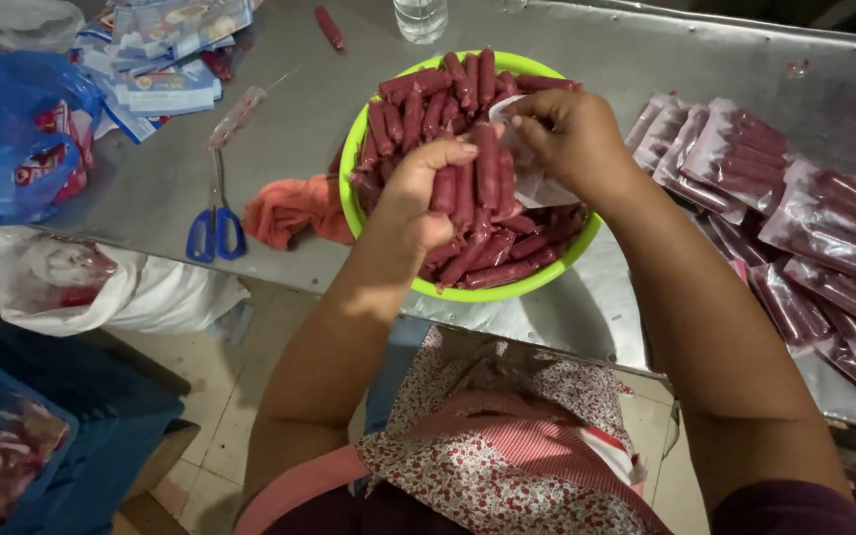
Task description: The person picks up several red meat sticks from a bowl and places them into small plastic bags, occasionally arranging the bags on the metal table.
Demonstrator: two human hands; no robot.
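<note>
On the far left a blue plastic bag [7, 134] lies on the metal table [279, 119], and below it a white bag [121, 287] hangs at the table edge. Next, a pair of scissors with blue handles [216, 223] lies flat, just beside an orange cloth [289, 210] that touches the green bowl [507, 289].

The left hand [418, 193] comes up from the lower edge, the forearm rising toward the bowl, the wrist bent a little inward. Its fingers are curled closed around a small bundle of red sausages [478, 178]; the sausages stand almost upright in the fist, their ends sticking out above the thumb. This bundle is over the middle of the bowl, above the heap of the other sausages [428, 104] that fills it.

The right hand [572, 134] reaches in from the right, the forearm going diagonally across the table edge. Its fingertips pinch together the mouth of a clear plastic pouch [537, 183], which hangs just beside the bundle and touches it. The grip is narrow, only thumb and fingers closed on the film.

Further right, many filled clear packs [814, 228] lie overlapping on the table. A clear glass [420, 18] stands behind the bowl.
</note>
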